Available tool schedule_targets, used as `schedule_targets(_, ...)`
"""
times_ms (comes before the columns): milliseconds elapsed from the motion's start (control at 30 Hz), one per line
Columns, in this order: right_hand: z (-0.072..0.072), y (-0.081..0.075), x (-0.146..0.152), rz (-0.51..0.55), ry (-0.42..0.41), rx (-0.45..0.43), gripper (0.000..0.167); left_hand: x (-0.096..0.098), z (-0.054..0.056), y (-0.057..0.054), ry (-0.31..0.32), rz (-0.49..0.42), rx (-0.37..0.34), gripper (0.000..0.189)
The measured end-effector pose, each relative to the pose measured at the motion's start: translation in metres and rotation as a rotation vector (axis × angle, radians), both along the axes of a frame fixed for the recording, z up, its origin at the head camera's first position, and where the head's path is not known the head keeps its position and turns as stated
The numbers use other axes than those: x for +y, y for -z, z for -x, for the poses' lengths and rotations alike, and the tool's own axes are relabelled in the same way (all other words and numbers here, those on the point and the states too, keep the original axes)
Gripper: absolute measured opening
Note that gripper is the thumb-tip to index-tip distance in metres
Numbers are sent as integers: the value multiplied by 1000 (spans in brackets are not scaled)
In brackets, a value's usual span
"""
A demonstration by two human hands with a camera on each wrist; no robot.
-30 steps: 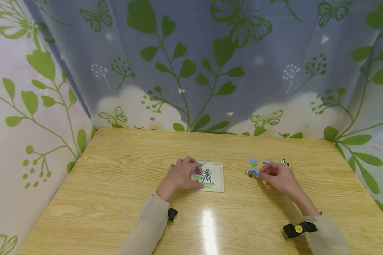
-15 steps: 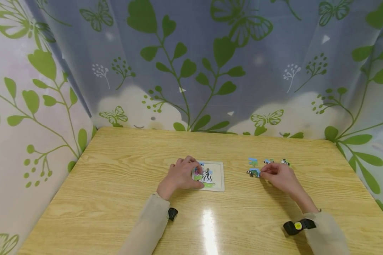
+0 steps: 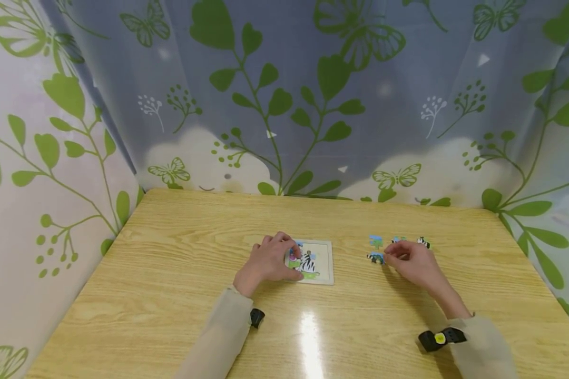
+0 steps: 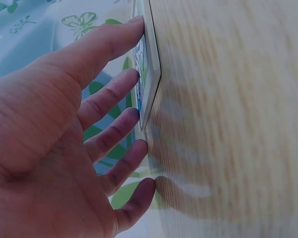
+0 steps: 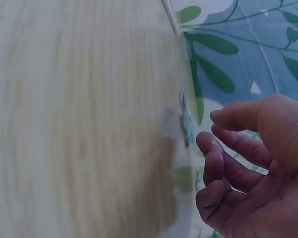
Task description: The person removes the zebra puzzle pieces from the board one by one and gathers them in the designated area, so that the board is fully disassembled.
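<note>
My left hand rests at the left side of a shallow puzzle tray, its fingers spread and its thumb on the tray's near edge. Several fitted pieces in the tray form part of a zebra picture; the right part is bare board, and the hand covers the left edge. My right hand hovers by a loose puzzle piece with a blue and green print. In the right wrist view, the thumb and loosely bent fingers stand apart from the piece, with nothing between them.
Behind the right hand lie more loose pieces: a blue and green one, one partly hidden by the fingers, and a black-and-white one. The wooden table meets a patterned curtain at the back.
The loose piece nearest my right fingertips has shifted and turned slightly, and the right hand has moved a little. My left hand and the tray stay in place.
</note>
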State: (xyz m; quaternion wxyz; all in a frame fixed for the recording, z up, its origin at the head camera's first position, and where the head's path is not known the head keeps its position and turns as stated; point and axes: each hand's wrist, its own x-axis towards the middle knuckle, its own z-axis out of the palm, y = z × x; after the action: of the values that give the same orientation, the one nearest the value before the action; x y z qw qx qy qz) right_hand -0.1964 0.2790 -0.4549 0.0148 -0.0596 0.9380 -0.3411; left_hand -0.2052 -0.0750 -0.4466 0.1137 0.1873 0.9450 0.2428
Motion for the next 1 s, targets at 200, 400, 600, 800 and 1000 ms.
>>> schedule_targets(200,0,-5,-22,37,-61,69,15,0,-1,-3,-6,-11,4,34)
schedule_targets(400,3,-3,-51,89,-127,71,15,0,-1,-3,-4,-12,10,34)
schedule_targets(600,6,-1,-80,134,-187,40,14,0,-1,-2,-5,-17,5,34)
schedule_targets(800,8,5,-103,151,-226,18,13,0,0,-2,-8,-3,6,35)
schedule_targets(1000,10,6,-120,132,-248,-5,16,1,0,-2,-7,4,-1,34)
